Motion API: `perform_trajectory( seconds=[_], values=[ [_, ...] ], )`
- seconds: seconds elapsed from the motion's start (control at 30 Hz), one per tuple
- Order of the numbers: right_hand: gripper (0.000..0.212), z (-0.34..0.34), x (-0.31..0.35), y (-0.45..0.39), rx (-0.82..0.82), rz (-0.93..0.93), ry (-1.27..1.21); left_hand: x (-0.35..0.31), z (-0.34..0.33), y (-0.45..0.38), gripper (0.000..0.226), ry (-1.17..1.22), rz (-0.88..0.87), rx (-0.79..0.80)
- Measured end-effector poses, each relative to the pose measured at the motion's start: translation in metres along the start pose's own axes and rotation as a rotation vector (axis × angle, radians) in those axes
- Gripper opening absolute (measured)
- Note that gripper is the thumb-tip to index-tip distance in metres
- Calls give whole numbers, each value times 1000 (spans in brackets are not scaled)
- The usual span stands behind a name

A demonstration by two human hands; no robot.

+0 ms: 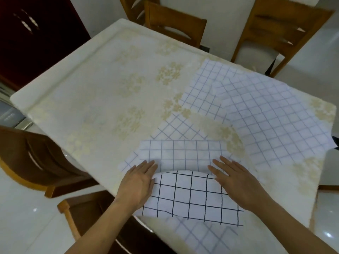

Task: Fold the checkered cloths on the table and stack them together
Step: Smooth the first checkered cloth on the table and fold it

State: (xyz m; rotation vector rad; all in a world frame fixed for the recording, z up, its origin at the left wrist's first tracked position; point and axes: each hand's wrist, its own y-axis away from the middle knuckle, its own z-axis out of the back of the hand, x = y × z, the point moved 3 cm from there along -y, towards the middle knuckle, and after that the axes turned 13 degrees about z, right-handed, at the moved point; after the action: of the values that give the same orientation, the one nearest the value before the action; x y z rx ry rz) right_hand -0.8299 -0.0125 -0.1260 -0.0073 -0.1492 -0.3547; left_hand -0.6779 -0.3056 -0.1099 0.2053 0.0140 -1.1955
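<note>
A white cloth with a bold black grid (190, 197) lies near the table's front edge, its far edge curled up. My left hand (138, 182) holds the cloth's left side, with the edge pinched under the thumb. My right hand (236, 182) rests flat on its right side, fingers spread. Beneath and beyond it lies a pale blue-checked cloth (181, 153), partly folded. A large blue-checked cloth (271, 121) is spread at the right, overlapping another (203, 88) behind it. Part of a checked cloth (200, 237) hangs over the front edge.
The table (88, 92) wears a cream cover with pale gold flower patterns. Wooden chairs stand at the far side (176, 24), the far right (282, 28) and the near left (33, 158). A dark cabinet (33, 37) is at the upper left. The floor is glossy white tile.
</note>
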Motion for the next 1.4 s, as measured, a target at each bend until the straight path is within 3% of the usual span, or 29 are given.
perform_trajectory(
  seconds=[0.37, 0.57, 0.7, 0.8, 1.0, 1.4],
  values=[
    [50, -50, -63, -77, 59, -121, 28, 27, -50, -99, 53, 17, -72, -8],
    [55, -51, -79, -102, 22, -238, 8, 33, -50, -128, 54, 183, 64, -52],
    [54, -36, -65, -100, -104, -366, -29, 19, -32, -107, 51, 228, 88, -133],
    [56, -36, -34, -81, -180, -432, -99, 0, -39, -69, 52, 185, -4, -87],
    [64, -75, -14, -70, -63, -436, -141, -3, -82, -54, 66, 38, 41, 54],
    [64, -86, -31, -85, -118, -399, -56, -2, -87, -67, 67, 22, 77, 22]
  ],
)
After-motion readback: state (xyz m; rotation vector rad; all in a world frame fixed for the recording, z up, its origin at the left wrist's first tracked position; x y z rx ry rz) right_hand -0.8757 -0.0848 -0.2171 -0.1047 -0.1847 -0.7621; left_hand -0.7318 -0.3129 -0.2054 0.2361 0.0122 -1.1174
